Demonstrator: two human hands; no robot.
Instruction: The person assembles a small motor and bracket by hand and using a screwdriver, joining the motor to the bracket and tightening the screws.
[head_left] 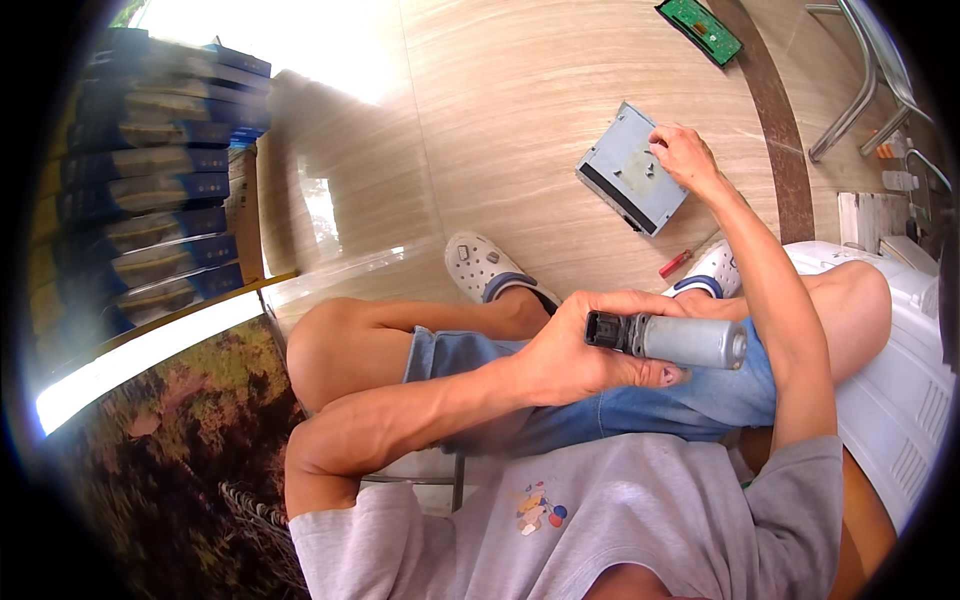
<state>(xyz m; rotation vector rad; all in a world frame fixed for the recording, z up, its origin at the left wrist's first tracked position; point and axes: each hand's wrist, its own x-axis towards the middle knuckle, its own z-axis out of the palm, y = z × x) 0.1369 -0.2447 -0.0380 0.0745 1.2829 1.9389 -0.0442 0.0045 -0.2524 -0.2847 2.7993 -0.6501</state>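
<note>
My left hand (pixel 575 350) is closed around a small electric motor (pixel 690 341), a grey metal cylinder with a black connector end, held above my lap. On the floor ahead lies a flat, grey metal-cased unit (pixel 625 190) with a black edge, like a disc drive. A few small dark pieces, perhaps screws (pixel 617 171), rest on its top. Over the unit's right side is my right hand (pixel 684 158), its fingers curled and pinched together; what they hold, if anything, is too small to make out. A red-handled screwdriver (pixel 676 264) lies between the unit and my right shoe.
A green circuit board (pixel 702 32) lies farther off on the tiled floor (pixel 500 130). At the left, blue boxes (pixel 180 190) are stacked on a shelf. Metal chair legs (pixel 850 110) stand at the far right, and a white plastic surface (pixel 890 400) is beside my right knee.
</note>
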